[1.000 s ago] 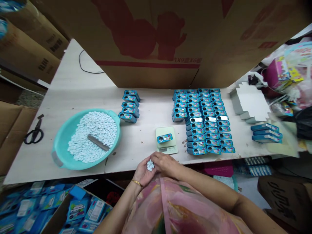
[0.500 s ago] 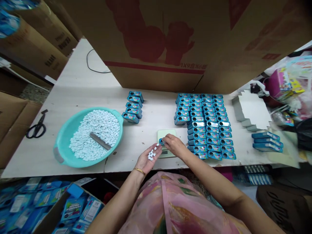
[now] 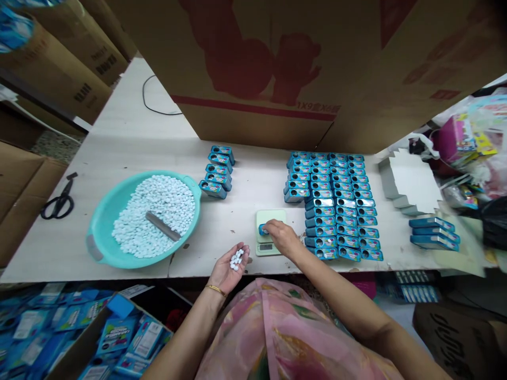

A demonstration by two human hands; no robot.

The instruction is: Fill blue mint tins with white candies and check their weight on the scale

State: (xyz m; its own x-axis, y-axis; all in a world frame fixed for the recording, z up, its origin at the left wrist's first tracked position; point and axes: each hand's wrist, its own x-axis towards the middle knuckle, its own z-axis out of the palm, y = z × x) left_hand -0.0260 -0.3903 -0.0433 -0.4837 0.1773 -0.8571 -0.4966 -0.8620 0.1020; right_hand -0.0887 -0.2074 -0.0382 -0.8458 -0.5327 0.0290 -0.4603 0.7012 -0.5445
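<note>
My left hand (image 3: 228, 269) is cupped palm up at the table's front edge and holds several small white tablets (image 3: 236, 258). To its right, my right hand (image 3: 282, 237) rests its fingertips on a small blue tin (image 3: 263, 229) that sits on a pale green scale (image 3: 269, 217). Whether the fingers hold a tablet I cannot tell. A teal basin (image 3: 103, 220) at the left is heaped with white tablets (image 3: 158, 206), and a grey scoop (image 3: 162, 226) lies on them.
Rows of blue tins (image 3: 336, 203) lie right of the scale, a short row of tins (image 3: 217, 171) left of it, and flat blue lids (image 3: 433, 232) at far right. Black scissors (image 3: 58, 202) lie far left. A big cardboard box (image 3: 277, 68) stands behind. An open box of packets (image 3: 130, 338) sits below.
Both hands rose from my lap to the table. My right hand reached the tin on the scale; my left hand then drew back left with the tablets.
</note>
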